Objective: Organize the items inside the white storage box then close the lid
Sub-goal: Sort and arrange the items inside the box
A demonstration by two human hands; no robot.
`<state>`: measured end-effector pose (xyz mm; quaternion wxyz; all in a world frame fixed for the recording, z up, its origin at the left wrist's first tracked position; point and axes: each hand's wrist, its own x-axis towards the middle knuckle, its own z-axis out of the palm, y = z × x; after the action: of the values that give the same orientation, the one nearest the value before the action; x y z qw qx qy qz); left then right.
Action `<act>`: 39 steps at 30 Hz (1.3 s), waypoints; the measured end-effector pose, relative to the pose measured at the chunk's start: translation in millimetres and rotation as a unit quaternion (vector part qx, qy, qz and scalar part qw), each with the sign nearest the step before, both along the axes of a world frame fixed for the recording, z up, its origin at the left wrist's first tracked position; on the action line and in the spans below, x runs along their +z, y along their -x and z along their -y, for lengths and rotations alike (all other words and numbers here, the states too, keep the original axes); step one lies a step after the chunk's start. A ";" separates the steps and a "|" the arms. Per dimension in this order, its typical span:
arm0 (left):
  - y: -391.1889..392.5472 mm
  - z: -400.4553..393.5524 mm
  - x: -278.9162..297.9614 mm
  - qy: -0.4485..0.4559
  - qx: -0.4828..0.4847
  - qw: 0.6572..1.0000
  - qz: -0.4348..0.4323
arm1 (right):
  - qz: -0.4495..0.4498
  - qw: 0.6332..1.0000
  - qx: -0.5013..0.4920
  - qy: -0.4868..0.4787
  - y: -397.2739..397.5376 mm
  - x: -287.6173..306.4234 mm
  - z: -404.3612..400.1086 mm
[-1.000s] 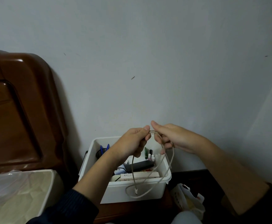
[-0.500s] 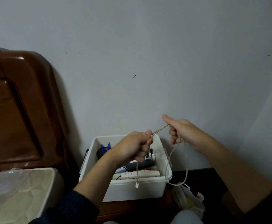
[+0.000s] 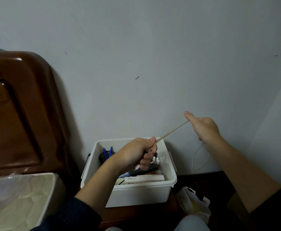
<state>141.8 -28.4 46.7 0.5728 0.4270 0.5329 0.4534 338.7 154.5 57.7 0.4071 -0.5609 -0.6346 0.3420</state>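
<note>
While L hand (image 3: 137,153) and R hand (image 3: 203,129) each pinch the cable (image 3: 172,130), it's taut above white box (image 3: 136,190), prob. for coiling.

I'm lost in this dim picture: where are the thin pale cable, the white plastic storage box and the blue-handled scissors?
Thin pale cable (image 3: 171,131): head view, taut stretch between hands.
White plastic storage box (image 3: 136,195): head view, front wall.
Blue-handled scissors (image 3: 107,151): head view, handles.

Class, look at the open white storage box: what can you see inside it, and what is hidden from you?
Inside the white storage box: a dark cup with blue pens, small white-capped bottles, a long white carton. The left hand covers the middle; the bottom is hidden.
</note>
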 end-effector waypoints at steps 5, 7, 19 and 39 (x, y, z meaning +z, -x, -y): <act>-2.1 -4.9 -0.3 -0.020 0.017 0.995 -0.097 | 0.125 0.982 0.135 -0.029 15.4 -10.1 17.0; -5.3 -7.8 0.5 -0.025 0.012 0.994 -0.105 | 0.100 0.959 0.264 0.000 29.1 -14.5 32.8; 14.1 -0.4 -8.6 -0.006 0.023 0.999 -0.041 | -0.032 0.913 0.396 0.096 36.5 -20.7 47.8; 10.8 5.0 1.0 0.018 -0.022 0.998 -0.061 | 0.069 0.943 0.324 -0.018 25.5 -5.5 30.8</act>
<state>131.0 -33.4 47.7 0.5567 0.4551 0.5652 0.4043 313.2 123.6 52.2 0.2394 -0.3401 -0.8147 0.4041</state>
